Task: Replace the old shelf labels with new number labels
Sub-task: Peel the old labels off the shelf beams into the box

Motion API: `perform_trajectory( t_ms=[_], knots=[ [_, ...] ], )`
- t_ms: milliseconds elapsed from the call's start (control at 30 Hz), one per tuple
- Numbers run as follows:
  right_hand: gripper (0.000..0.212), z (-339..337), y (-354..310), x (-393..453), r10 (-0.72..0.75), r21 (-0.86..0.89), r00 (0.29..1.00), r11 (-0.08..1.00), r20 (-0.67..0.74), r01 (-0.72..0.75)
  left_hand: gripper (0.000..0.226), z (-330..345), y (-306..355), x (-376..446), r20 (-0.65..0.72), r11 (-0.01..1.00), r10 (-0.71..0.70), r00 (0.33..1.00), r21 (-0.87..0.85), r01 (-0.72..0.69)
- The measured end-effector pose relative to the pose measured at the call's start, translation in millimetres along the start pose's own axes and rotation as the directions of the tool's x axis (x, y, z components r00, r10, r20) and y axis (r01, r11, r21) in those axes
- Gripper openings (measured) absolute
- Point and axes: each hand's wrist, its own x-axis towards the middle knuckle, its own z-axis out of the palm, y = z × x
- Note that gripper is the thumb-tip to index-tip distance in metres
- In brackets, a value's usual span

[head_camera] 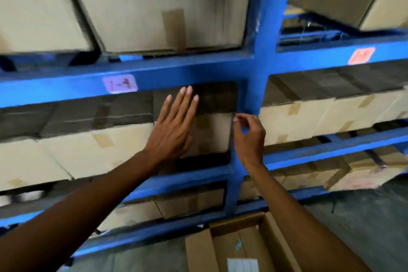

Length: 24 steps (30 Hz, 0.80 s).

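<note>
A pale pink label marked "1-4" (119,84) is stuck on the front beam of a blue shelf rack (198,73). An orange-pink label marked "1-5" (361,55) sits on the beam to the right of the upright post. My left hand (174,126) is raised flat with fingers spread, below and right of the "1-4" label, in front of the boxes. My right hand (249,134) is near the blue post with thumb and forefinger pinched together; whether something small is between them is too blurred to tell.
Taped cardboard boxes (92,152) fill the shelves above and below. An open cardboard carton (271,238) stands on the grey floor at the bottom, with white strips (242,264) inside. The blue upright post (258,86) divides two bays.
</note>
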Motion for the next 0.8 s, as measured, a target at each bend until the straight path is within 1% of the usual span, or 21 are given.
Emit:
perform_trajectory(
  t_ms=[133, 200, 267, 300, 367, 433, 500, 600, 667, 800],
  knots=[
    [0.019, 58.0, -84.2, -18.3, -0.204, 0.057, 0.974, 0.976, -0.102, 0.211, 0.092, -34.7, -87.2, -35.6, -0.077, 0.993, -0.057, 0.995, 0.097, 0.064],
    [0.026, 87.7, -116.8, -26.6, -0.283, 0.027, 0.955, 0.958, -0.083, 0.286, 0.093, -45.9, -126.6, -49.4, -0.068, 0.980, -0.135, 0.988, 0.140, 0.144],
    [0.030, 115.1, -141.7, -36.9, -0.317, -0.026, 0.948, 0.948, -0.028, 0.317, 0.099, -53.3, -157.9, -61.4, 0.008, 0.968, -0.194, 0.981, 0.167, 0.189],
    [0.031, 126.6, -149.2, -41.5, -0.326, -0.069, 0.945, 0.943, -0.017, 0.324, 0.102, -53.9, -167.4, -65.6, 0.045, 0.966, -0.191, 0.981, 0.183, 0.180],
    [0.037, 148.7, -162.0, -50.0, -0.320, -0.167, 0.947, 0.936, -0.037, 0.310, 0.106, -53.8, -180.4, -69.3, 0.090, 0.970, -0.151, 0.985, 0.207, 0.129],
    [0.047, 165.5, -168.3, -58.8, -0.286, -0.246, 0.956, 0.933, -0.061, 0.263, 0.110, -50.9, -183.6, -69.0, 0.094, 0.974, -0.137, 0.986, 0.196, 0.117],
    [0.056, 176.0, -167.3, -68.0, -0.262, -0.328, 0.965, 0.915, -0.033, 0.237, 0.113, -49.5, -181.9, -67.7, 0.094, 0.974, -0.143, 0.985, 0.192, 0.123],
    [0.063, 184.2, -167.2, -72.5, -0.238, -0.388, 0.970, 0.899, -0.043, 0.203, 0.114, -47.2, -185.3, -68.2, 0.081, 0.977, -0.133, 0.988, 0.176, 0.118],
    [0.065, 188.1, -172.7, -68.9, -0.238, -0.410, 0.969, 0.891, -0.059, 0.194, 0.115, -46.9, -187.9, -68.7, 0.098, 0.982, -0.132, 0.986, 0.151, 0.116],
    [0.061, 192.6, -174.4, -66.2, -0.278, -0.459, 0.959, 0.860, -0.058, 0.222, 0.113, -46.0, -189.5, -69.9, 0.102, 0.987, -0.123, 0.987, 0.117, 0.111]
  ],
)
